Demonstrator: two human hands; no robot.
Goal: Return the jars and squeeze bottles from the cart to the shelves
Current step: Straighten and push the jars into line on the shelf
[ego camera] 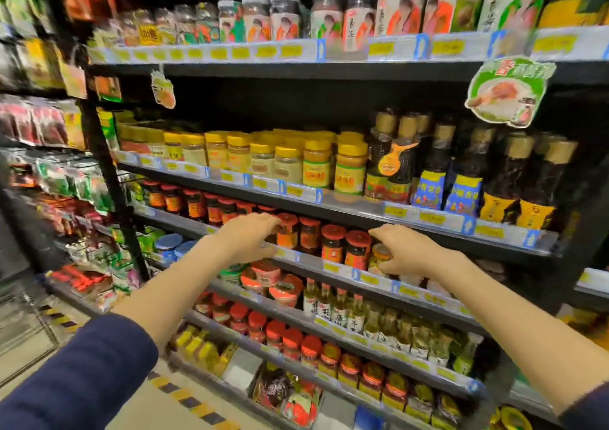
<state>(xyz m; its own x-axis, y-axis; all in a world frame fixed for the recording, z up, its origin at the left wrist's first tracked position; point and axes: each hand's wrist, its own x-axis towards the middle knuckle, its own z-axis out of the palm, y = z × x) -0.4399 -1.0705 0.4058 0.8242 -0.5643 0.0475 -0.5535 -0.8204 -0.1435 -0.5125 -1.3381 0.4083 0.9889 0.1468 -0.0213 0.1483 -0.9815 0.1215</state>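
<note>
Both of my hands reach into the third shelf (333,266) from the top, which holds a row of red-lidded sauce jars. My left hand (250,236) curls around a red-lidded jar with an orange label (287,231) at the shelf's front. My right hand (412,251) grips a small jar with a yellow-orange label (380,255), just right of two red-lidded jars (346,245). Both jars stand upright on the shelf. The cart is out of view.
Yellow-lidded jars (316,162) and dark sauce bottles (461,172) fill the shelf above. Tall jars line the top shelf (362,14). Below are tubs, small oil bottles (342,307) and more red-lidded jars (280,334). Hanging packets crowd the left rack (66,182).
</note>
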